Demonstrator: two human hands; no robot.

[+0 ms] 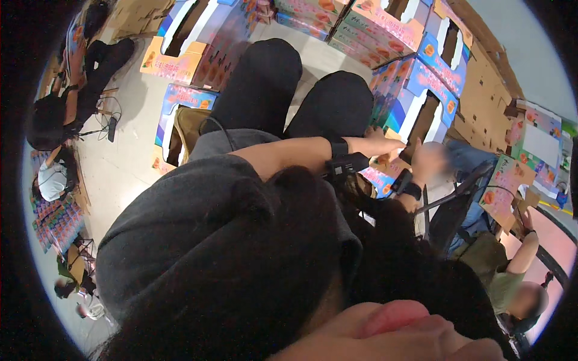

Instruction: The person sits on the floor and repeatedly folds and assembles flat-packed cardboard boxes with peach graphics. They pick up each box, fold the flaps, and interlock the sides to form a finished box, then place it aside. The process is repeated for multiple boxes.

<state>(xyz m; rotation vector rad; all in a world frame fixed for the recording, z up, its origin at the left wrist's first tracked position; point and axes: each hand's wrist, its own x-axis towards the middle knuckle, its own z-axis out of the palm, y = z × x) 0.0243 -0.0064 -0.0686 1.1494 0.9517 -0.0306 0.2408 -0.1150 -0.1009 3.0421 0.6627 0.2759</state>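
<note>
To the right of my knees, my left hand [378,144] reaches across to the near end of a blue and pink printed fruit carton [438,81]. Its fingers are stretched out and apart at the carton's edge; I cannot tell how firmly they touch. Close beside it is my right hand [426,163], mostly smeared by a blur, with one finger pointing up toward the carton's dark opening. What lies between the two hands, if anything, is not clear. Both wrists carry black straps with small dark devices.
More printed cartons [198,57] stand left of my knees, with others stacked ahead and to the right. A brown open bag [191,129] rests by my left leg. Co-workers sit at far left; at right a person [522,253] handles a pink carton [509,189].
</note>
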